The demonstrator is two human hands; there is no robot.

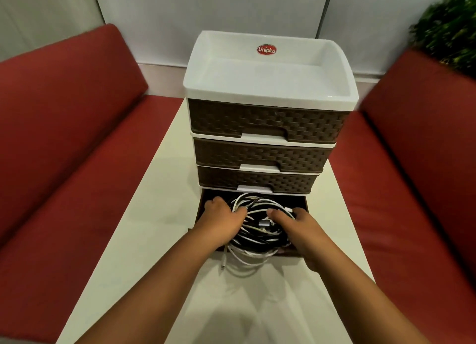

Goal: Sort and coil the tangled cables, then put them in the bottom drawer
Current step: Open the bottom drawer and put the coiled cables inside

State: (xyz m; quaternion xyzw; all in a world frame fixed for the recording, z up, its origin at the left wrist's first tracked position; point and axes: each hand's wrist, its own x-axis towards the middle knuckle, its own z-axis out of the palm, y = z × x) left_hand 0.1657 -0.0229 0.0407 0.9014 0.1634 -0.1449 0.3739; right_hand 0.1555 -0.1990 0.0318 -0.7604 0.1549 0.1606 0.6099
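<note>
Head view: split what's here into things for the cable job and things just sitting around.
For the job:
cables
bottom drawer, pulled open
left hand and right hand, both on the cables

Just around:
upper drawers, closed
top tray
table
red sofas
plant

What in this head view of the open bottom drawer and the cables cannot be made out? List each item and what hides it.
- Head view: the fingertips of the left hand and right hand, buried in the cables.
- The bottom drawer floor, covered by cables and hands.
- How many cables: overlapping loops.
- The plant: blurred, cut by the frame edge.
</note>
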